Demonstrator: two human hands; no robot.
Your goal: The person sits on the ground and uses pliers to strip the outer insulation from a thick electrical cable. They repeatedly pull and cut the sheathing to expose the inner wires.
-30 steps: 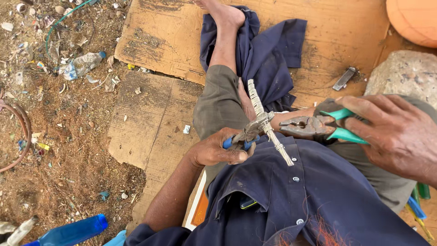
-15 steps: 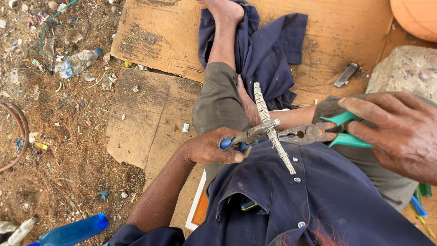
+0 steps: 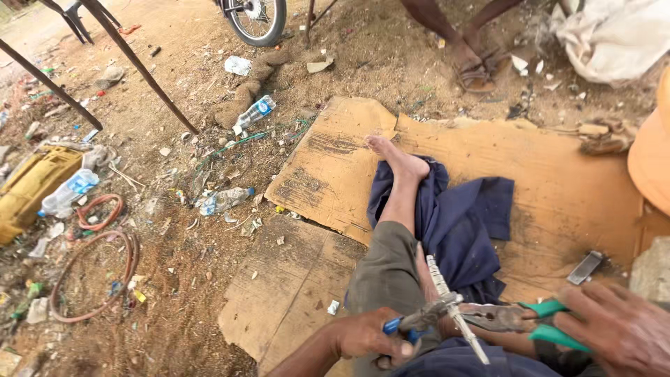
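The left hand (image 3: 370, 338) is closed on blue-handled pliers (image 3: 419, 321) and the right hand (image 3: 618, 331) grips green-handled pliers (image 3: 513, 318). Both tools bite a thin metal rod (image 3: 453, 311) that slants between the hands, above the lap. For a clean bend or twist, I judge both grips should stay close together and firm.

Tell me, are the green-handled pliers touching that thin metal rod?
Touching. The head view shows the green-handled pliers closed on the thin metal rod, right where the blue-handled pliers also clamp it.
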